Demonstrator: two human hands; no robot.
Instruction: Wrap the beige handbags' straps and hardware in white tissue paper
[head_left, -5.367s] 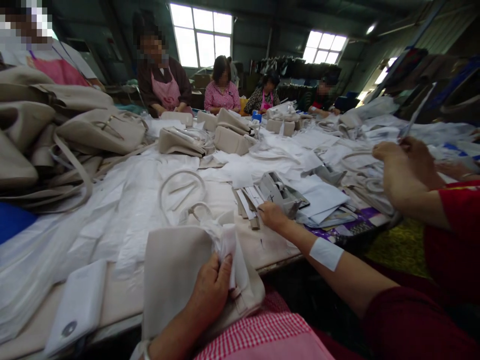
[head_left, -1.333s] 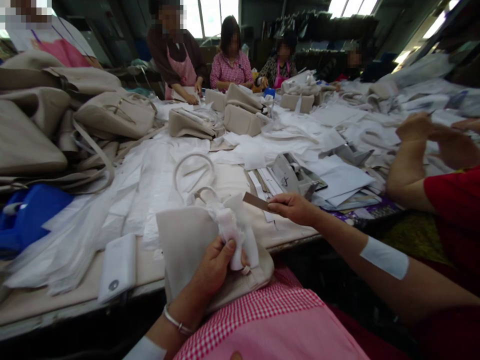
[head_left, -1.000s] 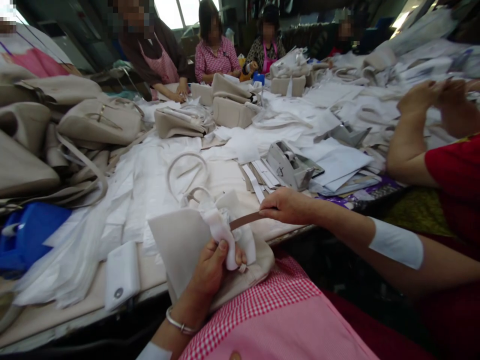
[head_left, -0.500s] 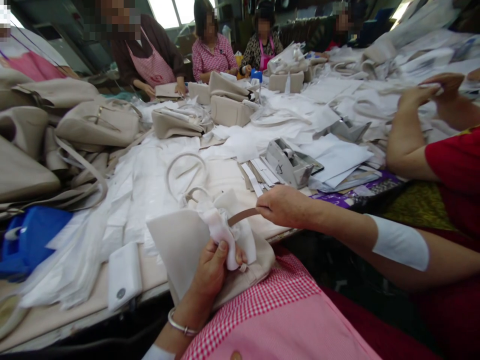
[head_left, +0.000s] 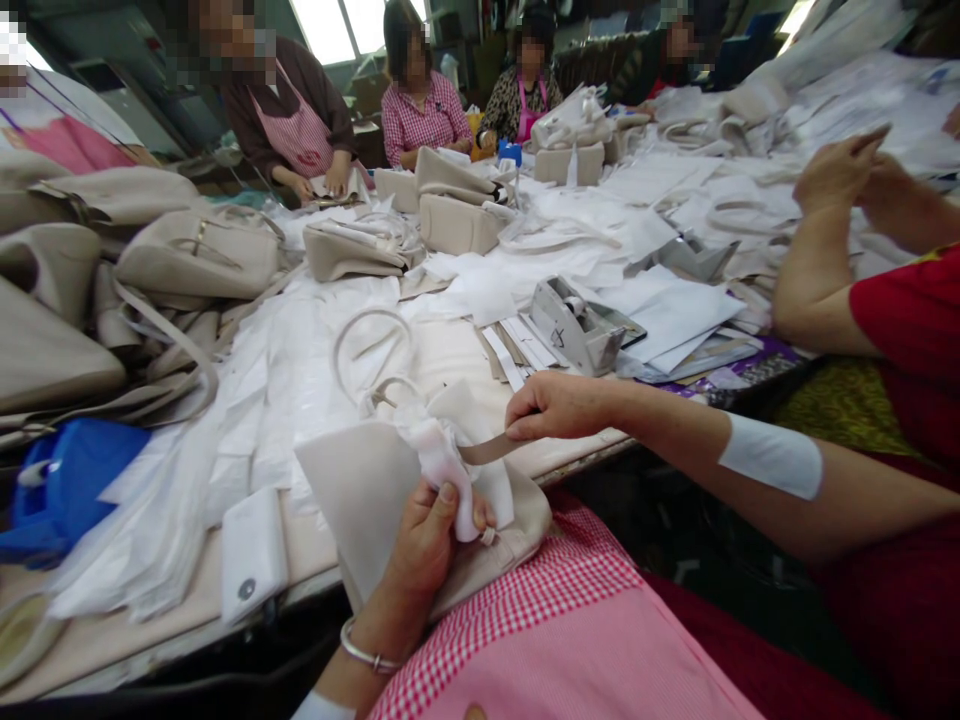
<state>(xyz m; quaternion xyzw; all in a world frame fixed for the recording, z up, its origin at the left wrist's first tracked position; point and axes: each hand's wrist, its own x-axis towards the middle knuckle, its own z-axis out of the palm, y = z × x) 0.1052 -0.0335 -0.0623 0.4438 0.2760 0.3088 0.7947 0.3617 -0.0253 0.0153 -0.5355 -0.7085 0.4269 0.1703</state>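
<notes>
A pale beige handbag (head_left: 519,545) lies tilted between my lap and the table edge, with a white sheet (head_left: 360,490) standing up at its left side. My left hand (head_left: 429,535) is closed on a soft white wrapping (head_left: 439,455) at the top of the bag, thumb pressed on it. Between the fingers of my right hand (head_left: 559,405) is one end of a thin brown strap (head_left: 487,450). The strap's other end disappears into the wrapping, so what it joins is hidden. A looped beige handle (head_left: 367,318) rests on the table just beyond the bag.
A grey tape dispenser (head_left: 577,325) stands beyond my right hand, beside loose strips (head_left: 517,350). A white phone-like device (head_left: 253,555) and a blue dispenser (head_left: 79,490) are at the left. Handbags (head_left: 199,250) pile up behind them. A co-worker's arms (head_left: 829,240) reach in from the right.
My right hand has shifted slightly left and down with the strap, which now sags instead of arching upward. My left hand keeps its hold on the wrapping.
</notes>
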